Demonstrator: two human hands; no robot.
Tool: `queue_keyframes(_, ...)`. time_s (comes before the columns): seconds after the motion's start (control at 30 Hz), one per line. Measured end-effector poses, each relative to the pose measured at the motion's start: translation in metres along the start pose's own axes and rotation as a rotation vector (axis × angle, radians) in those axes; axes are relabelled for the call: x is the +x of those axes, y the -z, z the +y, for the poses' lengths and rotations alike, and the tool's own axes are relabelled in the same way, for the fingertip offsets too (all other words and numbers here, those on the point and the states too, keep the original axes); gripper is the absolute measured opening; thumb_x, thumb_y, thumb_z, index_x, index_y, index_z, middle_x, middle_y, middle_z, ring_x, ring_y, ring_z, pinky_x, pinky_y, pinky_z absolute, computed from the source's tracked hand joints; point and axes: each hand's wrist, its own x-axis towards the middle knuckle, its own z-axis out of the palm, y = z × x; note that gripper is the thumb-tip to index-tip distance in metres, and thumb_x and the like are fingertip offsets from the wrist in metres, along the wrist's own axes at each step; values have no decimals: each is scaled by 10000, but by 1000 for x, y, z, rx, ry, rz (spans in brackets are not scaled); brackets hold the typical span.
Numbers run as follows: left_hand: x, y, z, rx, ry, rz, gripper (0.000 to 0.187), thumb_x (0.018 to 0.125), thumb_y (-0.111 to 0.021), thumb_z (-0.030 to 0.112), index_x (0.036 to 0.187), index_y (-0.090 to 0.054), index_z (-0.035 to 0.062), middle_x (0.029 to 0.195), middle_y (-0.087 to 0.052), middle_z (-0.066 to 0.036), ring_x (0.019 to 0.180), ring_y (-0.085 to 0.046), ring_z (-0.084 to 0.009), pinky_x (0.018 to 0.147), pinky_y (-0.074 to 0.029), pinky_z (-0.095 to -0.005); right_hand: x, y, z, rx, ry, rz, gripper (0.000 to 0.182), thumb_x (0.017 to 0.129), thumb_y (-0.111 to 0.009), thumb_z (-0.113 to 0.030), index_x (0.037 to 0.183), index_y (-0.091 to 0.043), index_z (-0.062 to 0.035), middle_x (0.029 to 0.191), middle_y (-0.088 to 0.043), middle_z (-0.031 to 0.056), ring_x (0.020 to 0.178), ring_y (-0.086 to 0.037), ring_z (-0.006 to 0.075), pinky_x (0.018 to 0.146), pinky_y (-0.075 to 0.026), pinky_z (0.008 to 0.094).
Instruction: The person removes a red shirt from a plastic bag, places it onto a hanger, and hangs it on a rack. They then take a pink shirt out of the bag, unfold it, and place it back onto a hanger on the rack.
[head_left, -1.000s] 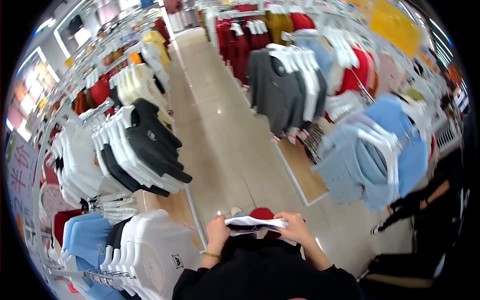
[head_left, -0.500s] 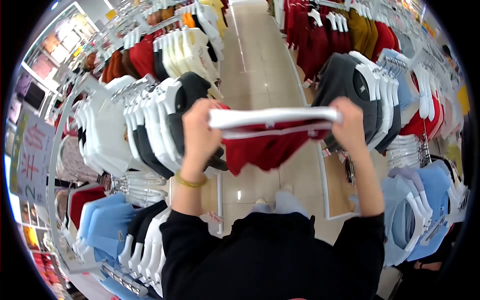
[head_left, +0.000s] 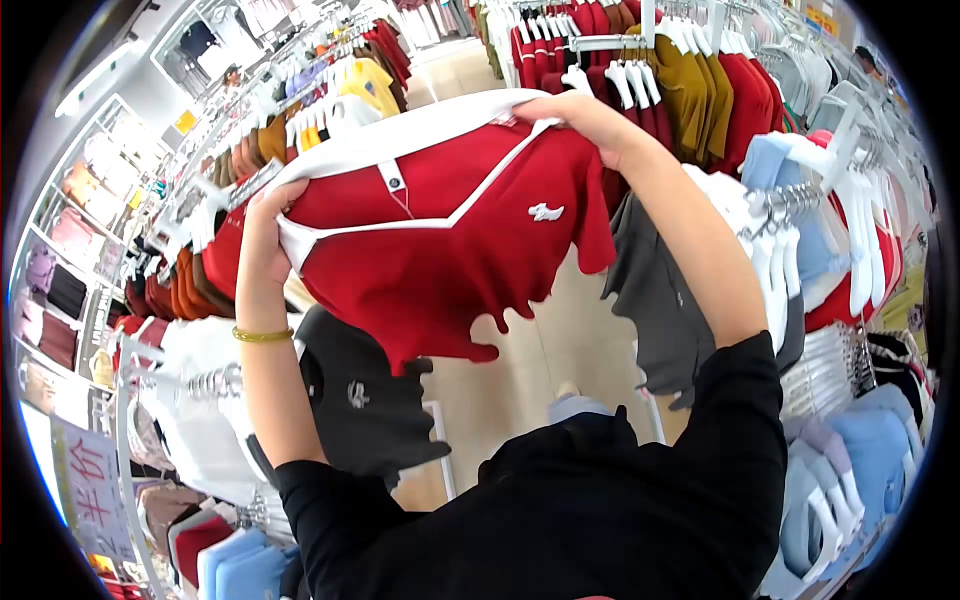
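Note:
I hold up a red polo shirt point(head_left: 450, 240) with a white collar and a small white logo, spread out in front of me at head height. My left hand point(head_left: 262, 235) grips its left shoulder; a gold bangle point(head_left: 262, 335) circles that wrist. My right hand point(head_left: 575, 115) grips the collar edge at the right shoulder. The shirt hangs loose below my hands, its hem over the aisle floor point(head_left: 520, 370).
Racks of hung shirts stand on both sides: dark grey and white ones point(head_left: 360, 400) at left, red and mustard ones point(head_left: 690, 80) at the upper right, light blue ones point(head_left: 860, 450) at lower right. A sign with red characters point(head_left: 85, 480) stands at the far left.
Both hands rose from waist height to head height with the shirt. The folded shirt has opened out and now hangs spread, front facing me.

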Motion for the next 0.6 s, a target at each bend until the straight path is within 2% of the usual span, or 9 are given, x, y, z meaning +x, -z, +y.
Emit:
queue_keyframes(0.07,36,2,-17,27,-9,16,254,786,-548,19,1026,-593,-52,966,-644,-127,857,-632,-189,779,-503,-270,22,15,-8,-188,2,41,316,801,-635,-213,1013,-651,20,974,-658,97,873,-623,146,797,-483,266)
queue_keyframes(0.13,58,-11,-36,-4,-10,31,257,782,-549,14,1027,-592,-51,975,-639,-131,882,-624,-193,796,-493,-279,52,35,2,-326,108,68,320,774,-672,-219,985,-661,22,935,-662,76,840,-615,127,774,-477,259)
queue_keyframes(0.23,75,-40,-69,4,-84,56,218,784,-556,8,996,-597,-23,953,-639,-98,876,-614,-175,816,-470,-271,81,53,39,-467,219,-3,330,690,-754,-188,938,-644,0,886,-657,49,806,-586,103,753,-466,255)
queue_keyframes(0.27,78,-50,-79,10,-99,48,204,783,-558,0,982,-598,-17,945,-639,-88,876,-611,-166,817,-468,-270,84,57,52,-589,155,17,345,664,-768,-178,920,-617,-3,892,-647,61,818,-586,117,758,-468,260)
queue_keyframes(0.3,81,-59,-87,-11,-76,20,194,780,-561,-9,970,-598,-17,932,-638,-79,868,-607,-153,806,-465,-263,97,65,78,-720,177,12,506,606,-785,-247,992,-582,10,910,-647,121,838,-609,196,773,-479,295)
queue_keyframes(0.37,90,-72,-104,-34,-36,-56,175,766,-577,-33,938,-600,-13,901,-636,-62,834,-598,-124,771,-455,-243,118,80,136,-631,103,-175,516,622,-773,-248,1037,-569,-18,937,-635,133,857,-605,214,775,-476,318)
queue_keyframes(0.47,104,-90,-118,63,-36,-180,105,747,-616,-26,843,-586,7,777,-588,0,728,-530,-56,659,-399,-195,138,83,191,-550,-49,-448,421,664,-762,-217,1006,-611,-24,913,-666,92,820,-606,167,756,-484,302)
queue_keyframes(0.53,121,-89,-127,90,-16,-288,102,739,-640,-20,769,-553,23,715,-536,32,667,-457,-22,593,-342,-180,146,78,199,-623,-101,-526,433,664,-766,-242,1003,-621,-14,896,-674,96,808,-615,173,746,-489,307)
queue_keyframes(0.6,146,-84,-134,97,-53,-392,170,721,-657,-34,693,-507,40,656,-482,54,618,-405,-10,537,-307,-182,172,81,228,-595,-160,-582,363,681,-753,-215,959,-636,-14,873,-677,80,795,-618,174,725,-488,309)
